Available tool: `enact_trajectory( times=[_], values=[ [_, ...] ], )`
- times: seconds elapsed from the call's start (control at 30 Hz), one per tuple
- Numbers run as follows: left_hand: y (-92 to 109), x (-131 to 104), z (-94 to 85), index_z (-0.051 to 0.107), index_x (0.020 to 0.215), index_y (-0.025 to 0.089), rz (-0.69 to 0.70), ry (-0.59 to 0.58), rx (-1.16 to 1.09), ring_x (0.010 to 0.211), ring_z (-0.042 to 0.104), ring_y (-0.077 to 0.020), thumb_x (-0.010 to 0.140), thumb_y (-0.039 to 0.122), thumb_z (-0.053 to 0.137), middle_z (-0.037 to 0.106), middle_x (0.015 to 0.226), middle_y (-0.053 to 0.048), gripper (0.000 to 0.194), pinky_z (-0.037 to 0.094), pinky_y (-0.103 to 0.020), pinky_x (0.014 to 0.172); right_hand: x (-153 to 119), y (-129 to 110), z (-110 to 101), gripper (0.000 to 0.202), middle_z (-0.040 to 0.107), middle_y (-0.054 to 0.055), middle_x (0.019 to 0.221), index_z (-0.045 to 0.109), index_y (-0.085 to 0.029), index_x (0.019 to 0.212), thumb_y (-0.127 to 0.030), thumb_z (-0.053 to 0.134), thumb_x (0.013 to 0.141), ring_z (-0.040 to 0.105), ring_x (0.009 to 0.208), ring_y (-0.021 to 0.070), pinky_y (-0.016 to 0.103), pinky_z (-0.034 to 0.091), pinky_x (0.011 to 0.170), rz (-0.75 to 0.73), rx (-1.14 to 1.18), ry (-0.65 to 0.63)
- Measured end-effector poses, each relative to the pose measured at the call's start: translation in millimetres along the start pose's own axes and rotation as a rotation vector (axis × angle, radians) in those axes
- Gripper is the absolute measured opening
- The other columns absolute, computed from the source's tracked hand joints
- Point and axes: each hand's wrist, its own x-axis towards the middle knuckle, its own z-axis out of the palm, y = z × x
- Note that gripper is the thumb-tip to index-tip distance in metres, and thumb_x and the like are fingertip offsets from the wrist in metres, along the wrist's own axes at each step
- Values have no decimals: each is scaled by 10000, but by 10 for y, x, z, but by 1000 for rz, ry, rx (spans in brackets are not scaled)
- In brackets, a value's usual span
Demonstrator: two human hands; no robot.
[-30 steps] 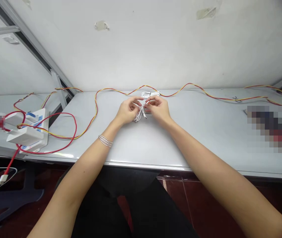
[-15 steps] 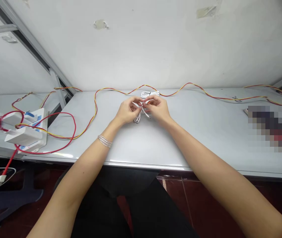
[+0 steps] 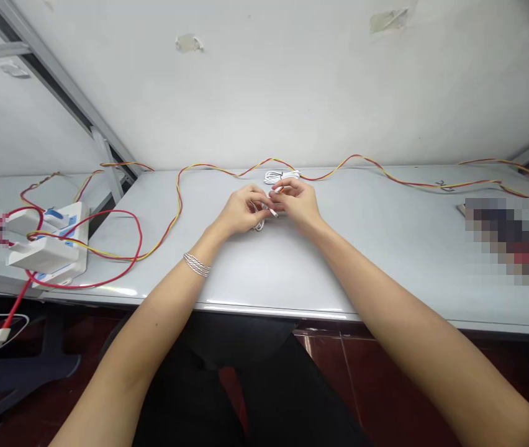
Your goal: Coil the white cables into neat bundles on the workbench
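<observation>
Pinched in our left hand (image 3: 244, 209) is a white cable (image 3: 259, 225), its bundle mostly hidden by our fingers above the gray table (image 3: 264, 267). Our right hand (image 3: 295, 200) closes beside it on something small with an orange bit (too covered to make out), just in front of a tied white coil (image 3: 282, 177); at far right, pixelation hides an object.

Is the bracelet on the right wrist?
No, the bracelet circles the left wrist; the right wrist is bare.
</observation>
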Motion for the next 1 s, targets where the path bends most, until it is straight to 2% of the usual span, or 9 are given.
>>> enact_trajectory(
  times=[0.27, 0.53, 0.73, 0.87, 1.0],
  values=[
    [-19, -4, 10, 759, 862, 158, -4, 19, 3, 688, 609, -100, 767, 134, 701, 630, 971, -55, 114, 538, -279, 691, -12, -17, -1, 125, 631, -31, 688, 620, -196, 756, -90, 683, 736, 640, 656, 122, 287, 610, 650, -4, 14, -8],
    [-96, 3, 37, 729, 865, 147, -4, 55, -102, 663, 640, -92, 787, 175, 719, 648, 993, -60, 84, 531, -269, 655, 21, 34, -32, 116, 648, -13, 750, 643, -191, 799, -121, 694, 722, 659, 685, 151, 329, 620, 651, -68, -11, -26],
    [-112, 19, 43, 703, 856, 160, -30, 80, -172, 697, 674, -124, 772, 282, 777, 689, 986, -75, 165, 520, -273, 644, 50, 57, -51, 81, 714, 36, 836, 720, -178, 812, -220, 722, 744, 656, 716, 163, 283, 554, 572, -153, -82, 12],
    [-83, 26, 43, 670, 832, 149, -49, 89, -235, 633, 639, -114, 777, 291, 773, 686, 908, -67, 183, 483, -273, 589, 63, 61, -76, 157, 731, 46, 860, 737, -173, 779, -305, 788, 711, 625, 687, 154, 285, 519, 567, -184, -130, 59],
    [-27, 25, 47, 649, 844, 149, -105, 91, -269, 606, 606, -101, 785, 213, 763, 671, 802, -30, 144, 470, -265, 586, 86, 81, -94, 173, 724, 43, 827, 729, -180, 775, -316, 807, 701, 620, 666, 151, 297, 513, 591, -168, -180, 95]
  ],
)
